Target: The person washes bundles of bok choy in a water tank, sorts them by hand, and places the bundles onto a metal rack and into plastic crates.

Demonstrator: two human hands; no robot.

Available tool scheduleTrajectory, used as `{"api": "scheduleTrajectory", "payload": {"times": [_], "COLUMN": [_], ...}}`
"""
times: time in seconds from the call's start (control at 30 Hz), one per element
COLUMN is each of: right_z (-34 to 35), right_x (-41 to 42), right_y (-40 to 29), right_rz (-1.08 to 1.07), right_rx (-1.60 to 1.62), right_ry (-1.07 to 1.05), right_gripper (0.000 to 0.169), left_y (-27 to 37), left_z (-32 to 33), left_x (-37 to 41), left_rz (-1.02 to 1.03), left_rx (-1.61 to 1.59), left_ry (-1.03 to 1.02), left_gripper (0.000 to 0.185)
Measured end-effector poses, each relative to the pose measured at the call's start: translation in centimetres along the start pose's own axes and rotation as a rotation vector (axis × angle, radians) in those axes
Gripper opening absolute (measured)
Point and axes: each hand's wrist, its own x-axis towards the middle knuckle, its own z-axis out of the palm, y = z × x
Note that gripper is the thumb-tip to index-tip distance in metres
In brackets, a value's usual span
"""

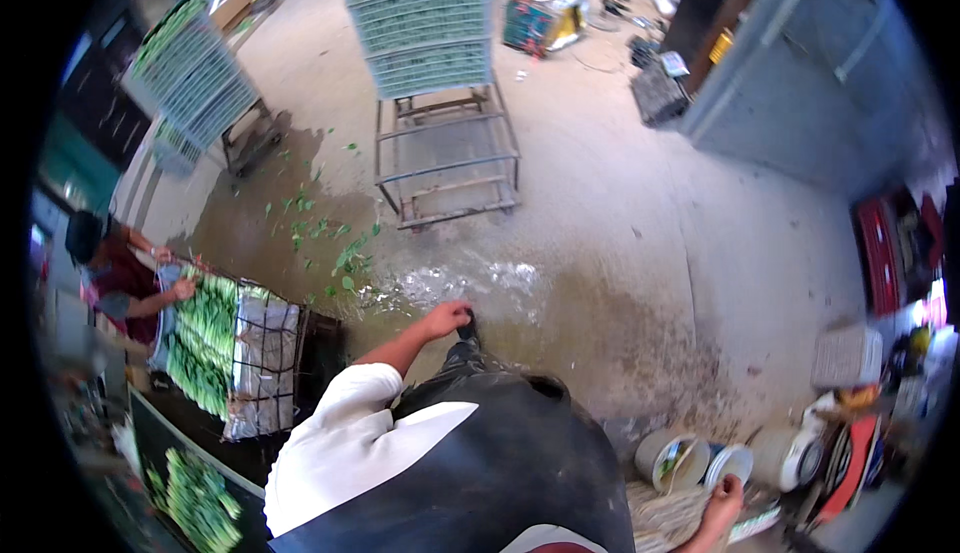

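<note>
My left hand [448, 319] is stretched forward over the wet floor, its fingers curled, just above my dark boot [466, 328]; nothing is plainly visible in it. At the lower right, my right hand [724, 502] has bent fingers beside a white bucket [729, 466] and a bundle of pale strands [664, 515]. Whether it pinches something is too small to tell. A dark apron [517, 463] covers my front. Left of me, leafy green vegetables [202, 335] lie in rows beside a netted, wrapped bale [262, 365]. More greens [196, 500] rest at the lower left.
A person [124, 283] reaches over the greens at left. Ahead stands a metal frame cart [450, 170] with stacked crates [424, 35] of greens; another crate stack [195, 80] is farther left. Loose leaves [349, 256] lie on wet concrete. Buckets [671, 459] stand at lower right.
</note>
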Motion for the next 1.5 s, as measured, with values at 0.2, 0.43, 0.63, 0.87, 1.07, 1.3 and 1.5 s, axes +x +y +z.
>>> {"api": "scheduleTrajectory", "payload": {"times": [0.2, 0.43, 0.63, 0.87, 1.07, 1.3, 1.5], "right_z": [19.2, 31.6, 40.9, 48.5, 45.3, 40.8, 36.8], "right_x": [12.5, 22.6, 30.4, 36.6, 35.7, 32.7, 29.0], "right_y": [-24.9, -56.4, -80.8, -109.5, -132.6, -155.7, -166.1], "right_rz": [-0.377, -0.707, -1.115, -1.359, -1.322, -1.384, -0.982], "right_rx": [0.04, 0.046, 0.116, 0.321, 0.623, 0.818, 0.475], "right_ry": [-0.262, -0.491, -0.466, -0.398, -0.343, 0.55, 0.861], "right_gripper": [0.026, 0.028, 0.029, 0.034, 0.038, 0.037, 0.027], "left_y": [-12.7, -11.3, -6.8, -10.1, -12.2, -17.7, -25.3], "left_z": [-12.2, -26.7, -37.5, -39.7, -41.5, -56.1, -77.7], "left_x": [-1.0, 5.8, 11.5, 8.3, 2.7, 7.8, 13.6], "left_rz": [-0.283, -0.335, -0.148, -0.468, -0.611, -0.486, -0.397], "left_rx": [0.034, -0.392, -0.374, -0.366, -0.579, -0.878, -0.709], "left_ry": [0.383, 0.619, 0.752, 0.834, 0.881, 0.739, 0.534], "left_gripper": [0.048, 0.044, 0.044, 0.046, 0.035, 0.025, 0.021]}}
